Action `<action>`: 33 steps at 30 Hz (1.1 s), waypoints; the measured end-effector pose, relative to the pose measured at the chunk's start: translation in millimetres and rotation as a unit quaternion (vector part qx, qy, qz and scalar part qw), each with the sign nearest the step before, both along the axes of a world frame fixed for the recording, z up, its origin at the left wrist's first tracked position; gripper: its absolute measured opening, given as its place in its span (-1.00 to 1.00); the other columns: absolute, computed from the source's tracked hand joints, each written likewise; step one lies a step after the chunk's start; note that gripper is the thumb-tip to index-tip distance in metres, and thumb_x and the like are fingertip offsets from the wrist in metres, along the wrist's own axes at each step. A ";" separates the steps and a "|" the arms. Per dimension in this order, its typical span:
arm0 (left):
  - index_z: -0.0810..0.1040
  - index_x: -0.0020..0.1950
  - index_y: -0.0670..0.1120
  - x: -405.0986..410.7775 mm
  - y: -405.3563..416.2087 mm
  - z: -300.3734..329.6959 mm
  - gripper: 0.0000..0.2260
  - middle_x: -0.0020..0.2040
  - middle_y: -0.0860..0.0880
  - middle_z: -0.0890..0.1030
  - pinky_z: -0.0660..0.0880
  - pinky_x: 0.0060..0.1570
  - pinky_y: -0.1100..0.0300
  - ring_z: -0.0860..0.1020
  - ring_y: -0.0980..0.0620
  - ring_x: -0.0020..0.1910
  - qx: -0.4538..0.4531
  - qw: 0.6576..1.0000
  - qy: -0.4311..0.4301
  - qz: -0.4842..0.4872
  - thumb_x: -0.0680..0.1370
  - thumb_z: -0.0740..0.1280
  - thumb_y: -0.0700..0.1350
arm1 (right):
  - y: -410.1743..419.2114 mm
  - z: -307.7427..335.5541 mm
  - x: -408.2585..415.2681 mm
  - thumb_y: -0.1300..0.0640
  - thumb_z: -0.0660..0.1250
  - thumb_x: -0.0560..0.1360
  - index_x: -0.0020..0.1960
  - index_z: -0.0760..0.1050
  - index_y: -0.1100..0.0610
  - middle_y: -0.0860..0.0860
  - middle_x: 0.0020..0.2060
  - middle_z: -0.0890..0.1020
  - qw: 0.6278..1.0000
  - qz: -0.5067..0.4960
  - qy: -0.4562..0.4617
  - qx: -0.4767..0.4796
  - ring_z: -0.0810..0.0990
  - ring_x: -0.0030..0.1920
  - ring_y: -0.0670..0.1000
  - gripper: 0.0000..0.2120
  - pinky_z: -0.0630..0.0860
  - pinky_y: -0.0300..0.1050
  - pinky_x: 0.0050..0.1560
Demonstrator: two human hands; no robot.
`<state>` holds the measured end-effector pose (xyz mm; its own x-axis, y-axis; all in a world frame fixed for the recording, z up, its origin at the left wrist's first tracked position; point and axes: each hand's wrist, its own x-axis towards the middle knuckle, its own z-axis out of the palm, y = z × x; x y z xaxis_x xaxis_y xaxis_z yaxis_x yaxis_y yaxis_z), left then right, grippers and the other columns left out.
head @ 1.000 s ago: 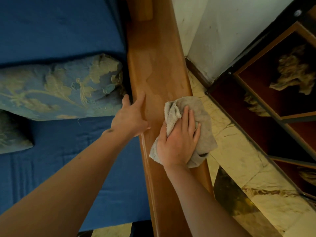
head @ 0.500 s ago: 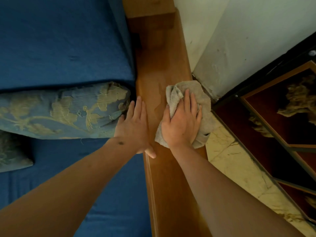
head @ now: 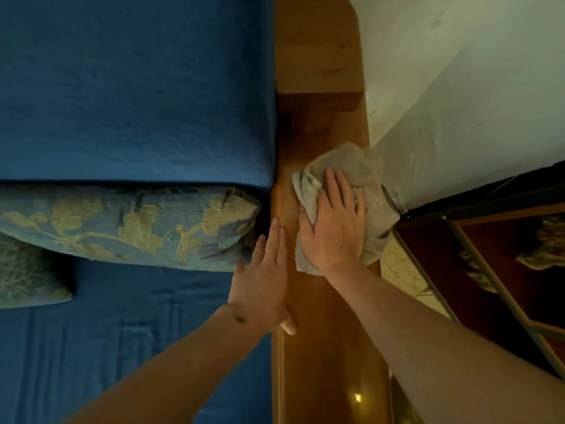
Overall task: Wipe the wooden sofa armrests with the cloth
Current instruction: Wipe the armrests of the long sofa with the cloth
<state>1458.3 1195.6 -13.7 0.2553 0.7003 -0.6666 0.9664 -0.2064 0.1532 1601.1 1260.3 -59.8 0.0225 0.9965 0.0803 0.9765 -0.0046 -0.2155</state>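
Observation:
The wooden sofa armrest (head: 324, 347) runs up the middle of the view as a long glossy brown plank, ending at a raised wooden block at the back. A crumpled beige cloth (head: 360, 169) lies on its far part, hanging over the right edge. My right hand (head: 336, 228) presses flat on the cloth with fingers spread. Empty, my left hand (head: 263, 280) rests flat on the armrest's left edge, fingers straight and pointing away from me.
Left of the armrest are the blue sofa cushions (head: 137, 87) and a blue pillow with gold floral pattern (head: 128, 224). A pale wall (head: 458, 87) stands close on the right. A dark wood-framed cabinet (head: 504, 255) and marble floor (head: 403, 270) lie at lower right.
My right hand has pushed the cloth farther along the armrest toward the back block. My left hand has slid forward along the left edge with it.

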 end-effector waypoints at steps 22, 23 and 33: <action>0.08 0.65 0.06 -19.4 -159.9 -27.1 -0.26 0.52 -0.02 0.35 0.43 0.37 -0.02 0.36 -0.02 0.48 0.111 0.872 -0.311 0.362 0.59 0.43 -0.03 | -117.3 14.9 -5.2 -0.14 0.14 0.47 0.50 0.42 0.11 0.05 0.51 0.44 0.972 0.226 -0.027 -0.067 0.31 0.54 0.12 -0.34 0.31 0.21 0.49; 0.07 0.65 0.07 -22.7 -183.7 -29.1 -0.25 0.53 -0.03 0.35 0.46 0.35 -0.03 0.38 -0.01 0.47 0.103 0.849 -0.325 0.405 0.59 0.44 -0.03 | -143.4 13.4 -4.8 -0.15 0.13 0.48 0.50 0.42 0.10 0.04 0.54 0.41 0.972 0.220 -0.028 -0.075 0.29 0.56 0.12 -0.35 0.29 0.22 0.50; 0.65 0.14 -0.04 -48.9 -303.5 -10.1 -0.69 0.04 -0.01 0.70 0.56 0.02 -0.04 0.64 -0.03 0.04 -0.001 0.934 -0.260 0.246 0.55 0.24 -0.34 | -422.4 4.7 -32.4 -0.22 0.29 0.45 0.67 -0.02 -0.11 -0.09 0.67 0.06 0.989 0.075 0.026 -0.127 0.00 0.67 0.00 -0.11 0.01 0.13 0.61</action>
<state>1409.3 892.0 -23.8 0.1933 0.8170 -0.5432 0.7390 0.2429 0.6284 1568.7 837.9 -55.1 -0.1301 0.9767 -0.1709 0.9576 0.0791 -0.2770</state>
